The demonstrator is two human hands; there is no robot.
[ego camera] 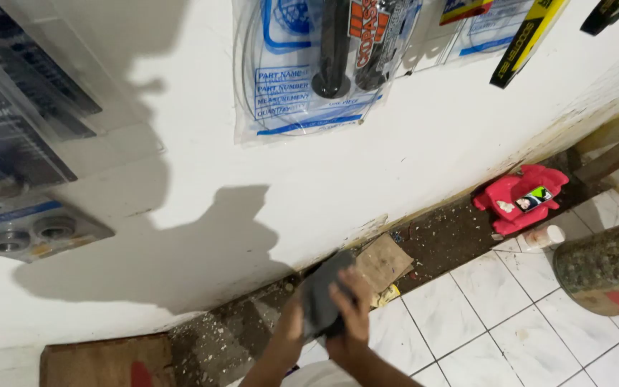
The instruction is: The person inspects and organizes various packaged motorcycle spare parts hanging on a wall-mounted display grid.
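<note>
Down low, you held a dark gray cloth in both hands, right hand fingers wrapped over it, left hand gripping behind, near the wall above the floor.

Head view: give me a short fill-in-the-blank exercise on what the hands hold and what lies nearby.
1. Both hands grip a dark ____ cloth.
2. The red plastic part lies at the foot of the ____.
3. The floor is covered in white ____.

Missing words: grey; wall; tiles
</note>
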